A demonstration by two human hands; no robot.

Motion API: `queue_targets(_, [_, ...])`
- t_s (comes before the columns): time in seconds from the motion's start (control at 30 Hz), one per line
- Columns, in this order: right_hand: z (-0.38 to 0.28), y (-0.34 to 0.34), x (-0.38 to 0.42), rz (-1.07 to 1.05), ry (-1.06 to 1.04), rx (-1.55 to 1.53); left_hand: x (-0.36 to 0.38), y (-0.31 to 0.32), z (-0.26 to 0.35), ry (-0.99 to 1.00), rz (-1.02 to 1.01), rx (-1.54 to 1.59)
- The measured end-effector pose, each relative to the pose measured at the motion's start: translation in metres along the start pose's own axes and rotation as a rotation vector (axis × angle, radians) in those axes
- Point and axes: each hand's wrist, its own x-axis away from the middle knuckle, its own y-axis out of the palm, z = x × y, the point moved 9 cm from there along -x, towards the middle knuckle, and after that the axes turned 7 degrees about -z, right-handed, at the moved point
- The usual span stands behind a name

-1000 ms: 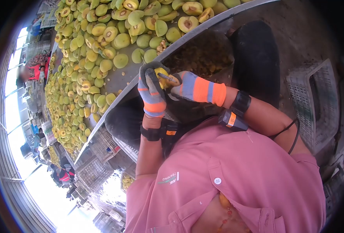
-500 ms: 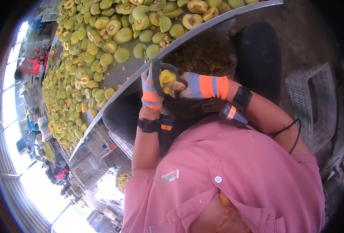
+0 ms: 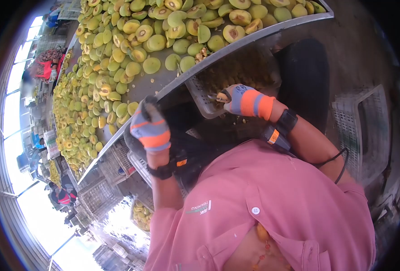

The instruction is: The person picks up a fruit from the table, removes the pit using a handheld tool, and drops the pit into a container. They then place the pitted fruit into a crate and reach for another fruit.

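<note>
My left hand (image 3: 150,126), in an orange and grey glove, is at the near metal edge of the table (image 3: 163,90). Its fingers look curled and slightly blurred, and whatever lies inside them is hidden. My right hand (image 3: 245,100), gloved the same way, is closed around a small hand tool (image 3: 219,96) with a tan, pointed end showing. That hand hangs over a plastic crate (image 3: 202,104) below the edge, with brownish-yellow bits (image 3: 240,67) inside. Green-yellow stone fruit halves (image 3: 151,65) cover much of the tabletop, some showing brown pits.
A grey slatted crate (image 3: 362,131) stands to my right. Further crates (image 3: 99,195) stand to the left, below the table edge. Another person in red (image 3: 46,68) is across the table at the far left, with more people (image 3: 63,195) beyond.
My hands have moved apart. The left went left to the table edge, and the yellow fruit it held is out of sight. The right moved right, over the crate, with the tool.
</note>
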Motion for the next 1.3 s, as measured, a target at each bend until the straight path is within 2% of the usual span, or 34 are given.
queue_targets(0.03, [0.000, 0.002, -0.003, 0.013, -0.037, -0.015, 0.003, -0.027, -0.001, -0.033, 0.013, -0.196])
queue_targets(0.07, [0.001, 0.005, -0.006, 0.051, -0.046, 0.003, 0.007, -0.053, -0.020, -0.184, 0.060, -0.176])
queue_targets(0.1, [-0.002, 0.009, -0.005, -0.010, 0.014, -0.012, 0.011, -0.075, -0.027, -0.296, 0.042, -0.356])
queue_targets(0.13, [-0.008, 0.009, 0.001, -0.073, 0.076, -0.028, 0.014, -0.090, -0.050, -0.492, -0.144, -0.690])
queue_targets(0.17, [-0.009, 0.012, 0.004, -0.136, 0.141, -0.043, 0.020, -0.103, -0.065, -0.565, -0.219, -0.759])
queue_targets(0.23, [-0.012, 0.018, -0.003, -0.116, 0.074, -0.008, 0.035, -0.116, -0.098, -0.712, -0.368, -0.886])
queue_targets(0.27, [-0.013, 0.021, -0.006, -0.105, 0.040, 0.011, 0.032, -0.116, -0.105, -0.646, -0.323, -0.834])
queue_targets(0.37, [-0.016, 0.019, -0.008, -0.066, -0.009, -0.067, -0.008, -0.075, -0.072, -0.532, -0.273, -0.600])
queue_targets(0.43, [-0.017, 0.014, -0.003, -0.085, 0.053, -0.112, -0.047, -0.029, -0.073, -0.330, -0.290, -0.424])
queue_targets(0.47, [-0.016, 0.012, 0.000, -0.090, 0.085, -0.139, -0.066, -0.003, -0.077, -0.269, -0.331, -0.454])
queue_targets(0.57, [-0.019, 0.002, 0.005, 0.001, -0.022, -0.027, -0.114, 0.070, -0.080, -0.073, -0.422, -0.593])
queue_targets(0.67, [-0.019, -0.005, 0.007, 0.044, -0.027, -0.051, -0.133, 0.123, -0.106, -0.109, -0.656, -0.702])
queue_targets(0.77, [-0.022, -0.013, 0.006, 0.115, -0.064, -0.056, -0.129, 0.118, -0.096, -0.098, -0.597, -0.515])
queue_targets(0.8, [-0.023, -0.013, 0.006, 0.145, -0.087, -0.056, -0.121, 0.116, -0.096, -0.246, -0.631, -0.099])
queue_targets(0.87, [-0.023, -0.009, 0.002, 0.042, -0.144, -0.433, -0.092, 0.106, -0.086, -0.541, -0.618, 0.735])
queue_targets(0.97, [-0.031, -0.001, 0.000, 0.003, -0.184, -0.842, -0.057, 0.095, -0.045, -0.370, -0.722, 1.287])
queue_targets(1.03, [-0.036, 0.000, 0.000, -0.086, -0.201, -1.020, -0.042, 0.081, -0.006, -0.126, -0.494, 0.779])
queue_targets(1.1, [-0.033, 0.002, -0.003, -0.051, -0.187, -1.015, -0.031, 0.073, 0.024, -0.032, -0.429, 0.503])
queue_targets(1.13, [-0.032, 0.000, -0.003, -0.030, -0.180, -1.019, -0.024, 0.076, 0.030, -0.058, -0.480, 0.479])
queue_targets(1.23, [-0.032, -0.010, 0.009, -0.004, -0.106, -0.978, -0.008, 0.097, 0.022, -0.229, -0.581, 0.762])
queue_targets(1.27, [-0.032, -0.012, 0.012, -0.003, -0.077, -0.957, -0.003, 0.102, 0.024, -0.317, -0.580, 1.044])
queue_targets(1.3, [-0.030, -0.012, 0.010, 0.013, -0.069, -0.960, 0.000, 0.107, 0.028, -0.358, -0.577, 1.156])
